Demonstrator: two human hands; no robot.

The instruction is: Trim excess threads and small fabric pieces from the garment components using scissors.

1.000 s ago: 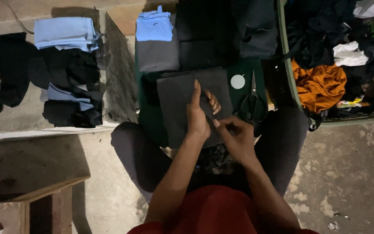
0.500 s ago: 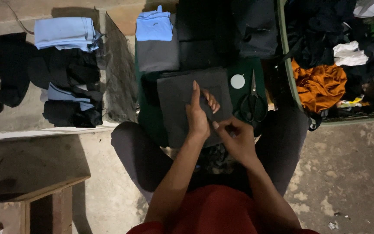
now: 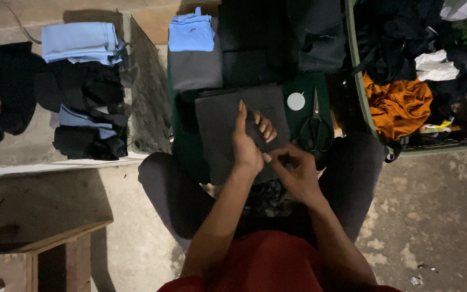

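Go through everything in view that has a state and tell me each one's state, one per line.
Left hand: gripping the dark grey cloth's edge.
Right hand: pinching the same cloth.
Dark grey cloth: folded, flat on the lap.
Scissors: closed, lying flat.
White disc: lying flat.
Blue garment: folded, stacked.
Light blue garment: folded.
Basket: full of loose clothes.
Orange cloth: crumpled.

Both hands are bunched over a dark grey cloth (image 3: 228, 130) mid-frame: left hand (image 3: 247, 143) pinching its edge, right hand (image 3: 293, 173) just beside it. Black scissors (image 3: 313, 130) sit right of it, folded blue clothes (image 3: 82, 40) upper left, orange fabric (image 3: 398, 105) in the green basket (image 3: 360, 97) upper right.
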